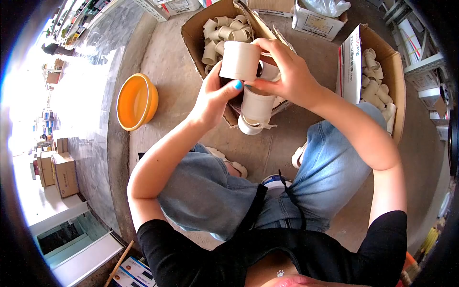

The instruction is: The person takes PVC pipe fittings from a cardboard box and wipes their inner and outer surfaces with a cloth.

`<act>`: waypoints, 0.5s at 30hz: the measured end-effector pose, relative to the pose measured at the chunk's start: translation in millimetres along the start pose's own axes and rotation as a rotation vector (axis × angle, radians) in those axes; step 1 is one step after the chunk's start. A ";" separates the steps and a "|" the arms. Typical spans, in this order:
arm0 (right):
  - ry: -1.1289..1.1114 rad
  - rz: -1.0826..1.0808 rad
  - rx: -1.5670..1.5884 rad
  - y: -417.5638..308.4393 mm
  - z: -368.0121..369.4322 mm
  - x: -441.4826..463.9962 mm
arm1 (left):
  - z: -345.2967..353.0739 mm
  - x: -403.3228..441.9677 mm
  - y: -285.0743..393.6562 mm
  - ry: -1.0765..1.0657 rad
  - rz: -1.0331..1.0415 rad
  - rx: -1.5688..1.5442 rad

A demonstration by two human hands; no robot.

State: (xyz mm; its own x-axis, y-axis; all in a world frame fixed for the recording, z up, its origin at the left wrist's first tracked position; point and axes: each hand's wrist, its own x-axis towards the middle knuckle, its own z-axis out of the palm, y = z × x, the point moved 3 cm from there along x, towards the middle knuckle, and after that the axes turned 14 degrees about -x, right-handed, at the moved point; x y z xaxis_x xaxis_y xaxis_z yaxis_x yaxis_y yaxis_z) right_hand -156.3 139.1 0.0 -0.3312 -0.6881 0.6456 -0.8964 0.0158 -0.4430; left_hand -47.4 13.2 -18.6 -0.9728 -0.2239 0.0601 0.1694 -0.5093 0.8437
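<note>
A white plastic pipe fitting [240, 60] is held up in front of me between both hands. My left hand [214, 95] grips it at its lower left, thumb below. My right hand [291, 71] wraps its right side, fingers on the top rim and thumb underneath. Just below my fingers shows another white cylindrical fitting [257, 104], with a ring-like end piece at its bottom; I cannot tell whether it is joined to the held one. Behind my hands stands an open cardboard box [195, 29] with several cream pipe fittings [224, 31] inside.
An orange plastic basin [152, 103] sits on the floor at left. On the right, another open cardboard box [397, 81] contains several pipe fittings [374, 86]. A white carton [315, 24] holding a plastic bag stands at the back. Shelving lines the right edge.
</note>
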 end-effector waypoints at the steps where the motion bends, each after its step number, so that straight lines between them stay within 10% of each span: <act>1: -0.001 -0.001 -0.007 0.2 -0.1 -0.1 | -1.0 0.1 -0.1 0.035 0.004 0.094; 15: -0.046 0.174 -0.074 7.2 2.9 -5.7 | 15.4 -4.4 0.6 -0.076 0.593 1.085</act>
State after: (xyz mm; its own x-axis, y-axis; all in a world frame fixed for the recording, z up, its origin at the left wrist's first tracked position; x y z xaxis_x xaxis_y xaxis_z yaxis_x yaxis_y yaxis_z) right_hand -160.1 141.1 -8.7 -0.4704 -0.7030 0.5335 -0.8468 0.1893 -0.4971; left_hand -45.4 26.7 -10.2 -0.8034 -0.1184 0.5835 0.4029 0.6134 0.6793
